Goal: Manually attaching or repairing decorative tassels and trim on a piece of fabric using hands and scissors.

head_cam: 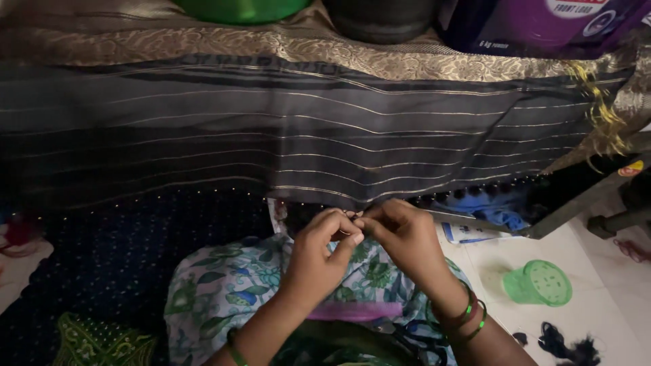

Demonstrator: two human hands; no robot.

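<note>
Hands pinching dark saree edge, fabric beyond.

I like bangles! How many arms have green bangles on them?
2. The right wrist has green bangles beside the floral cloth; the left forearm has one thin green bangle near the bottom edge. Others may be hidden.

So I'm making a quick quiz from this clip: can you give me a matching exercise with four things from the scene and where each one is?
Things:
1. green cup
2. dark striped cloth
3. scissors
4. green bangles

Places:
A. on the right wrist
B. lying on its side on the white floor
C. draped across the top, its lower edge at both hands
D. in the lap, below the right hand

Pairs: 1-B, 2-C, 3-D, 4-A
</note>
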